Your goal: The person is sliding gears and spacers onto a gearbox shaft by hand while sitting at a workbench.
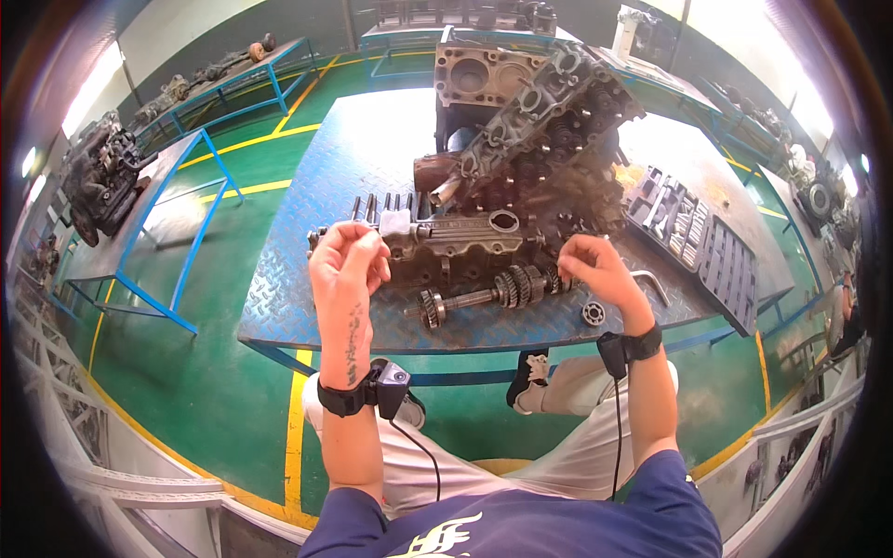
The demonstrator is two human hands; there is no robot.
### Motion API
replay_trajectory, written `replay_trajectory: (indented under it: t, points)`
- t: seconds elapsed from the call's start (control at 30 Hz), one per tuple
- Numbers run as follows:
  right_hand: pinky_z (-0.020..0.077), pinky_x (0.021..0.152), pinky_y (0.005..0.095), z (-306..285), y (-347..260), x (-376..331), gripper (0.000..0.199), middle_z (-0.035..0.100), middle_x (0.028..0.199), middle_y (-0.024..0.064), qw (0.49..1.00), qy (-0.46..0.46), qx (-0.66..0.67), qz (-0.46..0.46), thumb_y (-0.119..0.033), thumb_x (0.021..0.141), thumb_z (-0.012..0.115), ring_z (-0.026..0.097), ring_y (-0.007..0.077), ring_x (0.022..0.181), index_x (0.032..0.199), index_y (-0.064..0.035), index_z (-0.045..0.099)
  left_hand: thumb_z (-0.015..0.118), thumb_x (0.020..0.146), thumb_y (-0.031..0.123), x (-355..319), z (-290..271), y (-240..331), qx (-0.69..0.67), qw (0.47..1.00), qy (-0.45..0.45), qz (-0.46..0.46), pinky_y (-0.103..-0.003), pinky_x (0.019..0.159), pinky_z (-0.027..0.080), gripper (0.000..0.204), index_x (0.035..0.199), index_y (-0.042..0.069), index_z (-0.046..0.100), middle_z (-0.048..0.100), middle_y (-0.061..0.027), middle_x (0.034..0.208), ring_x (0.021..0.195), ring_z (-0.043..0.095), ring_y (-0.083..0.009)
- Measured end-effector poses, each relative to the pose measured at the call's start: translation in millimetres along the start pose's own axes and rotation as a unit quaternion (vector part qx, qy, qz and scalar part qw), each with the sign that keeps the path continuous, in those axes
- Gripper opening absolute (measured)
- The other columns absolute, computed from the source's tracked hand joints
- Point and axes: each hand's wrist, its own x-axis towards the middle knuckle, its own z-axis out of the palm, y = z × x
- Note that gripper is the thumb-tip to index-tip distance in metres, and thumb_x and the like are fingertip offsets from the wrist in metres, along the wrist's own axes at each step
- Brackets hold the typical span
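My left hand (349,262) is raised over the near left part of the metal table, its thumb and fingers pinched together. Whatever they hold, if anything, is too small to make out. Beyond it lie a cylinder-head cover (465,237) and a pale block (396,221) beside a row of upright dark pins (398,202). My right hand (600,270) hovers at the right end of a gear shaft (474,298), fingers curled in; what is between them is hidden. Just below that hand, a ball bearing (593,313) lies flat on the table.
Cylinder heads and an engine block (479,74) are piled at the table's back. On the right lie a dark tool tray (693,237) and a bent metal bar (653,286). The patterned metal table (307,186) has blue legs. An engine (98,177) stands on another bench at left.
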Motion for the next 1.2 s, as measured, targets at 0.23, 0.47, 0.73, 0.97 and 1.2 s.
replay_trajectory:
  t: [0.23,0.47,0.73,0.97,1.2]
  points:
    - [0.0531,0.073,0.0323,14.6,3.5,14.9,0.015,0.07,0.084,0.01,0.986,0.046,-0.15,-0.053,-0.009,0.096,0.076,0.066,0.0158,0.078,0.097,0.0047,0.069,0.076,0.098,0.007,14.5,-20.9,-41.8,0.215,0.976,-0.002,0.007,-0.024,0.059,0.048,0.01,0.105,0.001,0.073,0.075,-0.0036,0.09,0.068,0.065,-0.0078]
    - [0.0574,0.086,0.0445,5.0,4.7,21.3,0.022,0.072,0.101,0.0173,0.964,-0.028,-0.263,-0.038,-0.009,0.087,0.08,0.072,0.0355,0.096,0.104,0.0011,0.07,0.082,0.093,0.012,54.3,-21.4,-35.6,0.406,0.913,-0.029,-0.031,-0.028,0.068,0.055,0.021,0.105,-0.003,0.074,0.075,-0.0042,0.086,0.072,0.066,-0.009]
    - [0.0448,0.121,0.0489,12.7,29.6,8.3,0.064,0.062,0.152,0.0205,0.941,-0.007,-0.338,-0.014,-0.016,0.08,0.088,0.054,0.0423,0.145,0.139,-0.0053,0.066,0.084,0.092,0.01,47.9,-50.2,-70.9,0.436,0.892,-0.054,-0.107,-0.027,0.072,0.054,0.021,0.108,-0.001,0.076,0.076,-0.0025,0.088,0.078,0.066,-0.008]
    - [0.0328,0.132,0.0553,20.4,46.6,9.8,0.082,0.053,0.163,0.0215,0.929,-0.029,-0.368,-0.018,-0.016,0.077,0.09,0.043,0.0448,0.156,0.152,-0.0063,0.058,0.085,0.088,0.009,39.5,-38.7,-88.4,0.475,0.871,-0.119,-0.04,-0.03,0.065,0.05,0.028,0.114,0.001,0.077,0.078,-0.005,0.089,0.079,0.068,-0.012]
    - [0.0337,0.132,0.0556,20.0,36.6,5.5,0.083,0.058,0.156,0.0198,0.944,-0.024,-0.328,-0.025,-0.008,0.077,0.087,0.049,0.0439,0.149,0.153,-0.0085,0.057,0.081,0.09,-0.001,41.0,-18.5,-99.6,0.486,0.867,-0.099,0.047,-0.025,0.068,0.048,0.038,0.127,0.002,0.074,0.075,-0.0017,0.09,0.077,0.064,-0.0072]
